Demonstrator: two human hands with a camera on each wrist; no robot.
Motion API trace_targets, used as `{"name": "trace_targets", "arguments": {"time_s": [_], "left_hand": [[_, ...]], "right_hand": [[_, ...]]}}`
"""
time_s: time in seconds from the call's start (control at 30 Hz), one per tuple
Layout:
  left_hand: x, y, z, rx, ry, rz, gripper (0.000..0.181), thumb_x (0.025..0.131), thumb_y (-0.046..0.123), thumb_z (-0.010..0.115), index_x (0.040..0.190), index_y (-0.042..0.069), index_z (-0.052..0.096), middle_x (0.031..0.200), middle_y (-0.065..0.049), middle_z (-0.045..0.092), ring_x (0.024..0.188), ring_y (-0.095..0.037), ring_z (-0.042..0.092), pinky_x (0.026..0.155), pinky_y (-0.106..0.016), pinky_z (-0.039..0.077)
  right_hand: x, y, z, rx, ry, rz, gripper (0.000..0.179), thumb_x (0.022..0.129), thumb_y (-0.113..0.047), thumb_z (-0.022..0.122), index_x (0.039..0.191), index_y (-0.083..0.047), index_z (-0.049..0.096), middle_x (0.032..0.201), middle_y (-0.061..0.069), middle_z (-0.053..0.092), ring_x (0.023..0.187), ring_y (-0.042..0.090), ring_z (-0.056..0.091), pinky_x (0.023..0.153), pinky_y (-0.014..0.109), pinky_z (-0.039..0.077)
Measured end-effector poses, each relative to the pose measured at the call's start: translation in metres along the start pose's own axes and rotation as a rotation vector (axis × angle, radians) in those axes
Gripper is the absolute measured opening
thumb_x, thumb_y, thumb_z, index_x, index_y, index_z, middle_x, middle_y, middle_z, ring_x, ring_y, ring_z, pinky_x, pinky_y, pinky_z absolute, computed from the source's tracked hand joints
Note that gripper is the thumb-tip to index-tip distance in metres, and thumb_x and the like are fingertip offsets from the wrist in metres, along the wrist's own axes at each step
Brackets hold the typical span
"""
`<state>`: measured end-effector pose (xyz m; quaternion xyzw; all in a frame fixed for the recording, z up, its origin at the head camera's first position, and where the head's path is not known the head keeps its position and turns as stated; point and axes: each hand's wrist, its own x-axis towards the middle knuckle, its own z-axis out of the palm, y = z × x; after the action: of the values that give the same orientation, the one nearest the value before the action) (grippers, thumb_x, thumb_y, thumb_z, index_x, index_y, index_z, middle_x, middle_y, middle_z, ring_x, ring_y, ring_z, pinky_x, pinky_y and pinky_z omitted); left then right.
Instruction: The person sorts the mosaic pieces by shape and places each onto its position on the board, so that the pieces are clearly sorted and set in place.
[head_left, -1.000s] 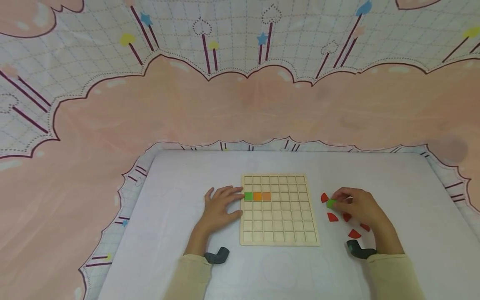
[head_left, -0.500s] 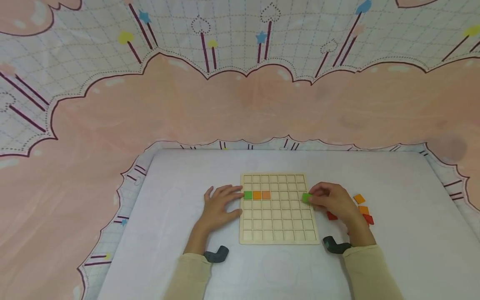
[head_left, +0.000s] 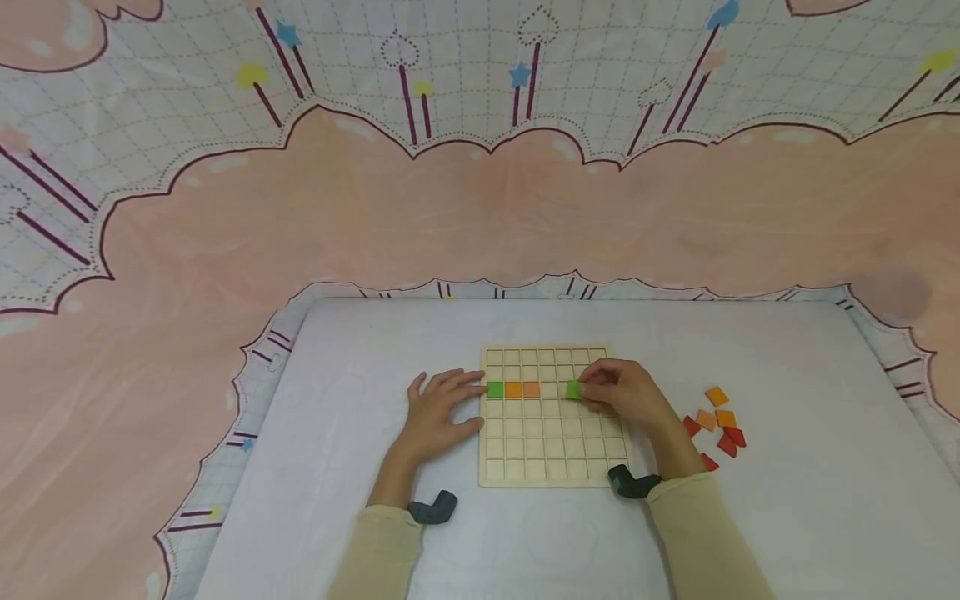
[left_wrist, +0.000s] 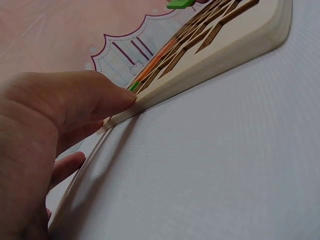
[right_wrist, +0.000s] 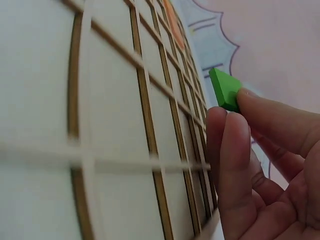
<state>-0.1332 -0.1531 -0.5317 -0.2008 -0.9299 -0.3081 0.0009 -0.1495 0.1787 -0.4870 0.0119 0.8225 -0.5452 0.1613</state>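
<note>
On the white table point(head_left: 337, 400), a wooden grid board point(head_left: 547, 483) lay flat, its left edge touched by the left hand point(head_left: 438, 417), fingers spread and extended, gripping nothing. Above the board's right half, the right hand point(head_left: 626, 392) pinched a green tile point(right_wrist: 226, 92) between thumb and fingertips. Three tiles point(head_left: 513, 390) occupied the third row's left end; loose orange pieces point(head_left: 717, 396) and red pieces point(head_left: 727, 445) lay right of the board.

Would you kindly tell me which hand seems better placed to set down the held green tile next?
Probably the right hand: it pinches the green tile above the wooden board. The left hand touches the board's left edge, away from that tile.
</note>
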Motion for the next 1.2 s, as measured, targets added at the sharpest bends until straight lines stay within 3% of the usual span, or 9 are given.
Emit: {"name": "trace_targets", "arguments": {"time_s": [0.13, 0.33, 0.53, 0.87, 1.2], "left_hand": [[0.0, 0.001, -0.001, -0.006, 0.0, -0.002, 0.047, 0.084, 0.032, 0.076, 0.13, 0.026, 0.07, 0.151, 0.01, 0.056, 0.145, -0.024, 0.041, 0.121, -0.065, 0.003], [0.0, 0.001, 0.0, -0.008, -0.004, 0.007, 0.047, 0.084, 0.033, 0.075, 0.131, 0.026, 0.069, 0.151, 0.009, 0.055, 0.145, -0.024, 0.041, 0.121, -0.064, 0.003], [0.0, 0.0, 0.0, -0.008, -0.003, 0.008, 0.048, 0.084, 0.032, 0.075, 0.13, 0.026, 0.069, 0.151, 0.009, 0.056, 0.145, -0.024, 0.042, 0.121, -0.065, 0.003], [-0.001, -0.001, -0.001, -0.014, 0.009, 0.017, 0.047, 0.083, 0.032, 0.075, 0.129, 0.026, 0.07, 0.15, 0.009, 0.056, 0.145, -0.024, 0.042, 0.12, -0.065, 0.003], [0.0, -0.001, -0.001, -0.011, 0.015, 0.019, 0.047, 0.083, 0.033, 0.075, 0.129, 0.026, 0.07, 0.15, 0.01, 0.057, 0.145, -0.024, 0.042, 0.12, -0.066, 0.003]], "right_hand": [[0.007, -0.002, 0.01, 0.003, -0.011, 0.008, 0.021, 0.091, -0.013, 0.076, 0.108, -0.001, 0.071, 0.088, 0.008, 0.07, 0.074, 0.014, 0.069, 0.068, 0.025, 0.06], [0.014, -0.003, 0.019, -0.051, 0.065, -0.001, 0.021, 0.088, -0.018, 0.079, 0.103, -0.003, 0.074, 0.074, 0.001, 0.073, 0.066, 0.013, 0.069, 0.065, 0.024, 0.05], [0.015, -0.008, 0.027, -0.086, 0.119, 0.043, 0.02, 0.087, -0.02, 0.08, 0.1, -0.006, 0.075, 0.068, -0.001, 0.069, 0.064, 0.013, 0.064, 0.067, 0.027, 0.046], [0.016, -0.01, 0.038, -0.259, 0.18, 0.063, 0.016, 0.084, -0.029, 0.081, 0.095, -0.017, 0.079, 0.084, -0.001, 0.073, 0.083, 0.017, 0.061, 0.073, 0.029, 0.043], [0.014, -0.013, 0.042, -0.336, 0.18, 0.07, 0.015, 0.085, -0.031, 0.08, 0.097, -0.021, 0.079, 0.086, -0.002, 0.073, 0.085, 0.019, 0.062, 0.069, 0.03, 0.041]]}}
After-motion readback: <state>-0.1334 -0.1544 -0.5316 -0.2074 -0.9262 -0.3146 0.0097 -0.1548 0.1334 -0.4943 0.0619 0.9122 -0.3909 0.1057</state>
